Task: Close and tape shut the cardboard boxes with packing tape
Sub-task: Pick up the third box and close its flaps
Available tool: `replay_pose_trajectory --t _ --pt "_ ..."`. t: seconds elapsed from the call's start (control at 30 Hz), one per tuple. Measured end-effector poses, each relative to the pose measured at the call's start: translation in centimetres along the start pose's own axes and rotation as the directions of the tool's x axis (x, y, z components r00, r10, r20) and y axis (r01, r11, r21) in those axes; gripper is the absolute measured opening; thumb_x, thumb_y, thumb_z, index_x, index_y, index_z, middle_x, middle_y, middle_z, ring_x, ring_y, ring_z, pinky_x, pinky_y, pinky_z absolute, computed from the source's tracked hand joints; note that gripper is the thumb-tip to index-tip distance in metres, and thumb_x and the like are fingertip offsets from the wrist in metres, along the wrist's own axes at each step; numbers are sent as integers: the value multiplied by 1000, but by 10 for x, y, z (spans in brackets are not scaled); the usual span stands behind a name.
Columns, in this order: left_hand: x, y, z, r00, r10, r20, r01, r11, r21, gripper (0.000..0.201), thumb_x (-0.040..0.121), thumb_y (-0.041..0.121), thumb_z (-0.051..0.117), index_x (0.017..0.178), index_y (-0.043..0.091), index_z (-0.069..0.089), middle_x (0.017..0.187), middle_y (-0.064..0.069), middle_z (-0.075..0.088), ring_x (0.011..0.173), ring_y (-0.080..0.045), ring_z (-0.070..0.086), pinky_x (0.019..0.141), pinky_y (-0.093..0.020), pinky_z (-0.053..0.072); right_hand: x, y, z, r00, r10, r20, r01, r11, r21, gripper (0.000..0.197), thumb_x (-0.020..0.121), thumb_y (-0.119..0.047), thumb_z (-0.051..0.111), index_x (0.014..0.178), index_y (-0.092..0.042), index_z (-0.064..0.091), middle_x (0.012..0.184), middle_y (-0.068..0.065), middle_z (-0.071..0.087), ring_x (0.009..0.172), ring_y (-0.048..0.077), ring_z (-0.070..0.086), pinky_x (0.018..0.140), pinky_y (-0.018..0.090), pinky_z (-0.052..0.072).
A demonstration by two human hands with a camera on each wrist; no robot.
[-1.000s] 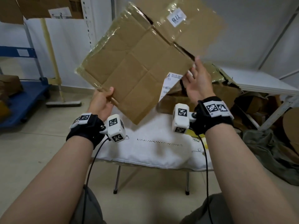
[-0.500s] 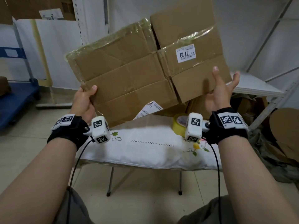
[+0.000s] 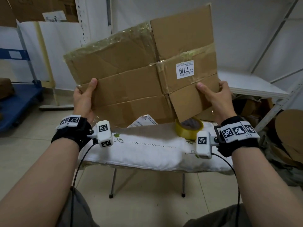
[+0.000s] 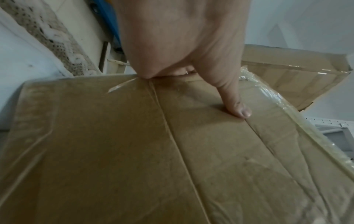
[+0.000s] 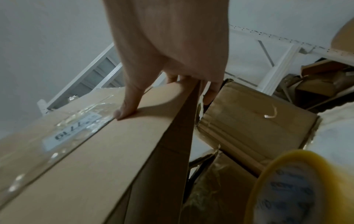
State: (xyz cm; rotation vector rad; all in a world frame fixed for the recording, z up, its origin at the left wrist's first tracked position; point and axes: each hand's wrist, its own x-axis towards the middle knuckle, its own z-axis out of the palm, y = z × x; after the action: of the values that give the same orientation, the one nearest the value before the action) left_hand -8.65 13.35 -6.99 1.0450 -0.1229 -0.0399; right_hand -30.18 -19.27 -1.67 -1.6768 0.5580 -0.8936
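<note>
A flattened brown cardboard box (image 3: 131,82) with old clear tape and a white label reading 7719 (image 3: 184,69) is held up in the air above the table. My left hand (image 3: 84,97) grips its left edge, thumb (image 4: 235,104) on the near face. My right hand (image 3: 214,97) grips its right edge, thumb (image 5: 128,104) on the near face and fingers behind. A yellow roll of packing tape (image 3: 188,128) lies on the table below the box's right corner, also in the right wrist view (image 5: 298,188).
A small folding table with a white cloth (image 3: 147,149) stands in front of me. More cardboard boxes (image 5: 254,115) lie behind it, scrap cardboard (image 3: 288,133) is at the right by a white shelf (image 3: 249,86), and a blue cart (image 3: 18,102) stands at the left.
The box has turned from tilted to nearly level and come lower. My right hand moved from behind it to gripping its right edge; my left thumb now lies on the near face.
</note>
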Motion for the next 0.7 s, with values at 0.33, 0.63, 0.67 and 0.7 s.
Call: replay_pose_trajectory --t 0.33,0.63,0.67,0.7 --pt "-15 11 17 986 139 91 -149 983 108 62 84 46 74 133 19 49 122 4 67 106 -7 67 86 -27 56 -17 3 22 922 36 386 -37 999 -6 101 67 -56 79 154 -36 31 141 9 50 130 24 52 102 40 50" --pt "-16 11 9 965 241 102 -261 925 277 96 75 72 66 151 24 32 139 11 52 123 -4 53 103 -26 43 -11 18 33 866 49 497 -82 996 44 89 86 -25 79 152 -53 27 158 12 36 144 26 40 114 50 40" --pt "-15 12 7 961 254 107 -275 911 306 99 74 75 66 152 24 31 145 9 49 129 -8 49 109 -31 40 -10 18 32 866 39 498 -78 995 57 88 88 -9 72 152 -52 30 159 10 34 144 25 40 108 46 45" --pt "-13 12 6 960 259 109 -281 900 333 101 72 77 66 152 24 32 149 8 47 133 -10 47 113 -36 38 -9 19 33 860 34 510 -85 993 78 90 87 2 66 150 -53 35 158 8 35 142 26 44 98 41 50"
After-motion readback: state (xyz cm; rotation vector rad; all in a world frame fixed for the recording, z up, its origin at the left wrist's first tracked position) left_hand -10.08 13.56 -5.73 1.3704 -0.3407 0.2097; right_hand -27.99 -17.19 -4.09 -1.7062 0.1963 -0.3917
